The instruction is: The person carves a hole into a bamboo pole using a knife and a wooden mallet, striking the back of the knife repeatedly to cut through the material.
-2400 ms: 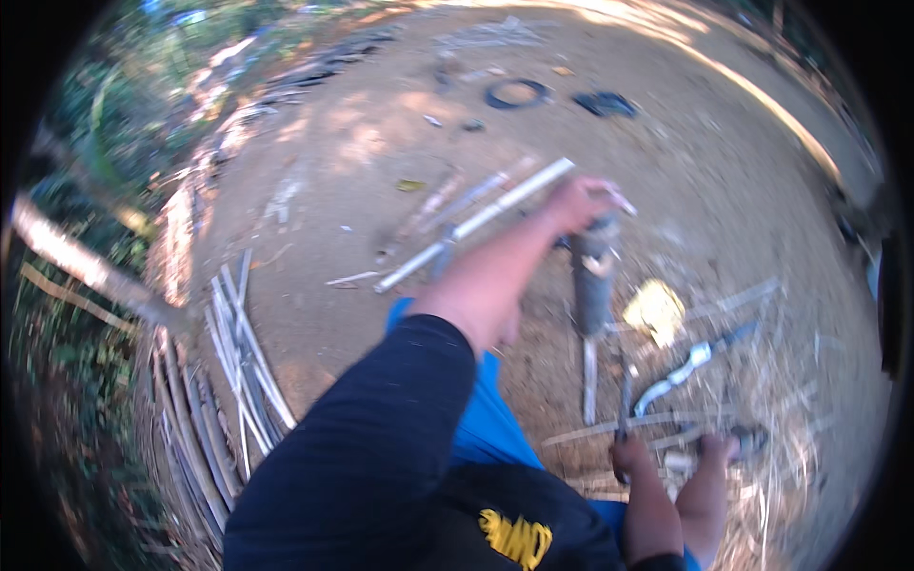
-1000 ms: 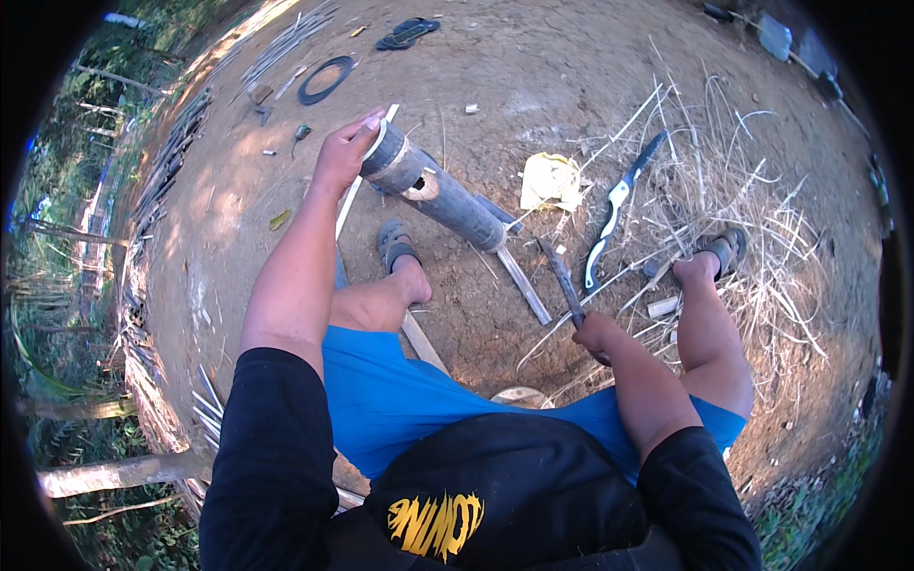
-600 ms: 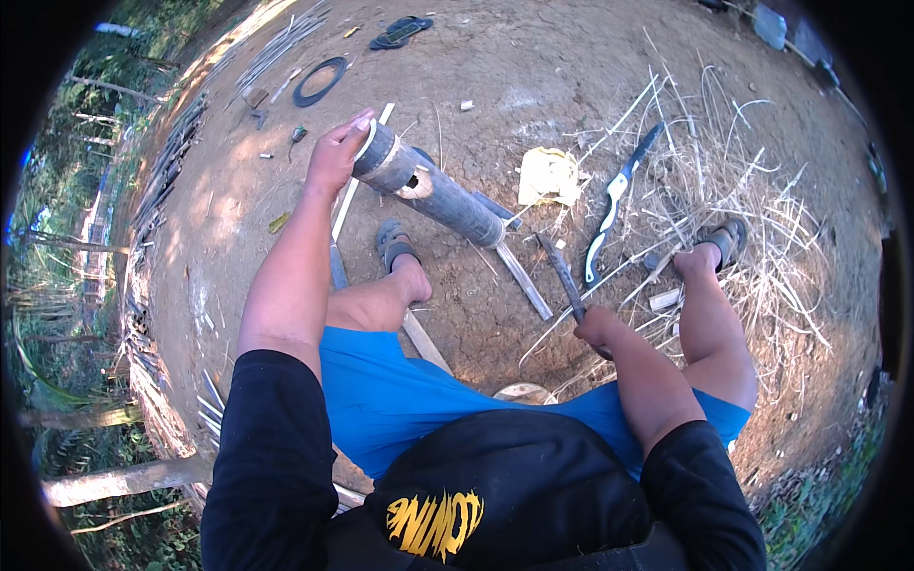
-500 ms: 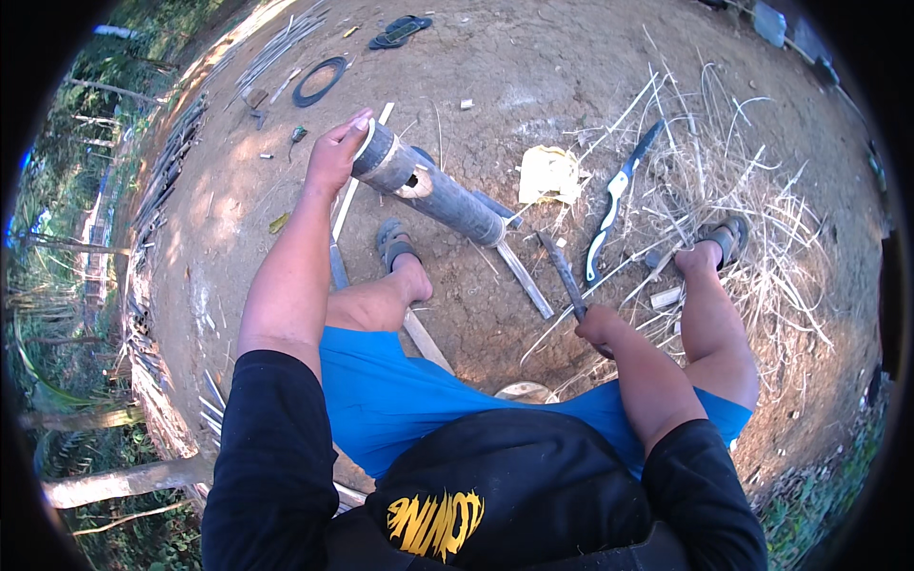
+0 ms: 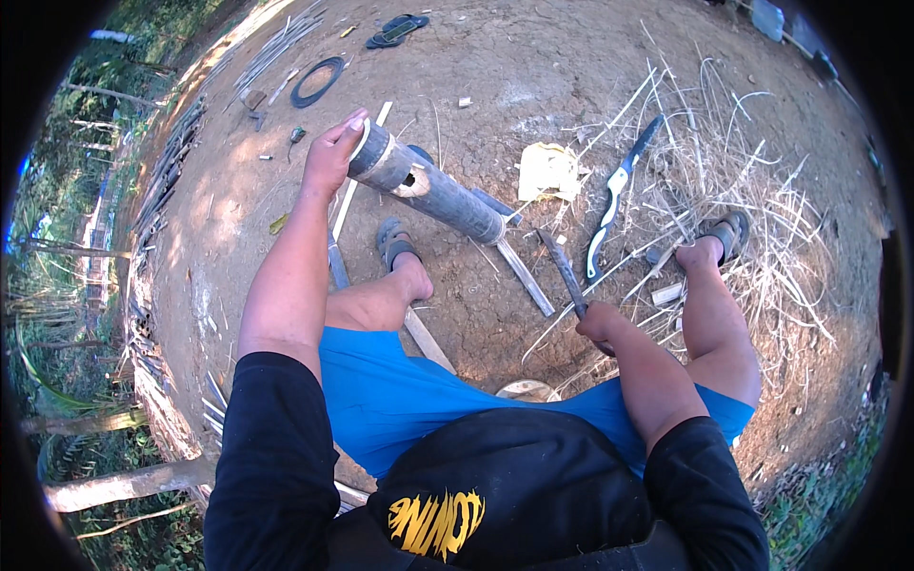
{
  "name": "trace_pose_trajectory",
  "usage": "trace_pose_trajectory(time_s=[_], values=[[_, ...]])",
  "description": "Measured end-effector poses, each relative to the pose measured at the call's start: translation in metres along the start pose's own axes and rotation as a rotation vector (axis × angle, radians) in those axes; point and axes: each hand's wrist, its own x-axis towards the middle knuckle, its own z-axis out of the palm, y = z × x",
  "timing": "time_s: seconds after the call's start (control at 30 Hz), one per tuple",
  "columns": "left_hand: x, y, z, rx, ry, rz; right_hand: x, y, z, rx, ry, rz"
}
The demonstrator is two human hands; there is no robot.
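Note:
My left hand (image 5: pixel 335 152) is closed around the upper end of a thick, dark bamboo tube (image 5: pixel 447 202). The tube slants down to the right and has a jagged pale hole in its upper side. My right hand (image 5: pixel 598 322) grips a narrow, dark, knife-like tool (image 5: pixel 564 271), its tip pointing up and away toward the tube's lower end, with a gap between them. Below that end, a split strip of bamboo (image 5: pixel 526 278) lies on the soil. My fingers hide most of the tool's handle.
A long black-and-white curved tool (image 5: pixel 614 202) lies right of a crumpled pale yellow piece (image 5: pixel 549 172). Thin bamboo shavings (image 5: pixel 733 219) cover the ground around my right foot. Farther off are a black coil (image 5: pixel 318 82) and dark flip-flops (image 5: pixel 397 30). Bamboo strips (image 5: pixel 278 46) lie far left.

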Motion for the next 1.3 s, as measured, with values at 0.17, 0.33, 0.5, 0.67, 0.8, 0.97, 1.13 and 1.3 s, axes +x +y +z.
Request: trace_pose_trajectory(time_s=[0.17,0.33,0.5,0.67,0.8,0.97,1.13,1.3], values=[[-0.001,0.001,0.000,0.004,0.000,-0.003,0.000,-0.001,-0.002,-0.013,-0.014,-0.002],[-0.002,0.001,0.000,-0.003,0.002,-0.008,-0.001,-0.001,-0.002,-0.006,-0.006,0.010],[-0.002,0.003,0.000,0.020,0.016,-0.040,-0.002,-0.002,-0.004,0.012,-0.034,0.025],[-0.002,0.003,0.000,0.025,0.021,-0.020,-0.003,-0.004,-0.007,-0.001,-0.046,0.021],[-0.003,0.004,0.001,0.009,0.038,-0.032,-0.003,-0.002,-0.006,-0.005,-0.043,0.012],[-0.007,0.001,0.000,0.006,0.089,-0.043,0.001,0.001,-0.001,-0.013,-0.013,-0.013],[-0.006,-0.014,-0.007,0.006,0.197,-0.109,0.003,0.002,-0.002,-0.010,-0.042,-0.018],[-0.004,-0.032,-0.018,0.025,0.314,-0.198,-0.002,0.000,-0.005,-0.012,-0.042,0.006]])
